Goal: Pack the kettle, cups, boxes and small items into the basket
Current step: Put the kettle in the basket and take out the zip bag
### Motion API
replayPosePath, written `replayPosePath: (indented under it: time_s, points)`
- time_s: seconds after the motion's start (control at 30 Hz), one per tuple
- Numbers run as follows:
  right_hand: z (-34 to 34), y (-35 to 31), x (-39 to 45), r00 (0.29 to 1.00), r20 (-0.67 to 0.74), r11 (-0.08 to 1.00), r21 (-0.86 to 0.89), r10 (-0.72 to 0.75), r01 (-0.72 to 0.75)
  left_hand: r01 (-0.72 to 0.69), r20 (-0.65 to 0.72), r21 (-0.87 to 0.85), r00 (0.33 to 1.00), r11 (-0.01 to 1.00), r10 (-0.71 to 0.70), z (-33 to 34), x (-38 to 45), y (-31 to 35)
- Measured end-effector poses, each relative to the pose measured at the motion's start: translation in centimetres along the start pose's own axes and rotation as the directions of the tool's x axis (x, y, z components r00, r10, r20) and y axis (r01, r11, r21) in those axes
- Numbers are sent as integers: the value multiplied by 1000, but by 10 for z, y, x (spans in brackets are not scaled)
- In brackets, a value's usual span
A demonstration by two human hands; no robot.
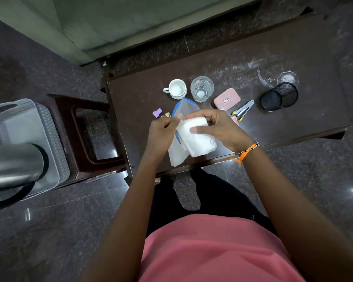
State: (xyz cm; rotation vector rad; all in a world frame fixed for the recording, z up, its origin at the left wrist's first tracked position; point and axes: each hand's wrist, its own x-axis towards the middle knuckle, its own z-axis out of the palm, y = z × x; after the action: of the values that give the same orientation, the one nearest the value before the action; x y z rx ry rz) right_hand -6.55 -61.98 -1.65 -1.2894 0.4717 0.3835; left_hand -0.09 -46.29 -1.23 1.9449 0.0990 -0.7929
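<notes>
Fingers (194, 130) of both my hands are gripping a white packet and its clear pouch above the dark table (273, 58).

My right hand (218, 127) is pinching the white packet (198, 139), my left hand (161, 129) is pinching the blue-edged pouch (183, 107). Beyond them a mug (176, 88), glass (201, 88) and pink box (227, 98) are standing; left, the grey basket (27, 123) is sitting on a stool above polished stone floor (49, 231), kettle (12, 163) inside.

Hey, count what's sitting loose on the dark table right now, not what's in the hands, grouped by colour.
White: 1, ceramic mug
Clear: 2, glass tumbler and glass dish
Pink: 1, plastic lidded box
Purple: 1, small plastic piece
Black: 1, mesh pen holder
Silver: 1, stapler
Total: 7
</notes>
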Motion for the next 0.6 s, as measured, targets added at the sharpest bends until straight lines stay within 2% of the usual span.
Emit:
replayPosePath:
  time_s: [0.1, 0.2, 0.3, 0.43, 0.6]
  points:
    - [-3, 3, 2, 997, -81, 998, 70, 9, -3, -30, 64, -3, 997, 1000, 30, 3, -3, 2]
    - [-3, 4, 4, 993, -122, 997, 73, 0, 9, -87, 45, 43, 995, 995, 85, 5, -3, 2]
    - [-1, 5, 5, 989, -151, 992, 128, 4, 15, -38, 7, 35, 999, 999, 37, 6, -1, 6]
    - [-4, 6, 5, 981, -194, 992, 124, 20, 4, -28, 43, 90, 999, 996, 25, 11, 0, 8]
    - [-10, 11, 5, 971, -229, 986, 166, 68, -30, -47, -68, 143, 996, 989, 57, 30, 2, 13]
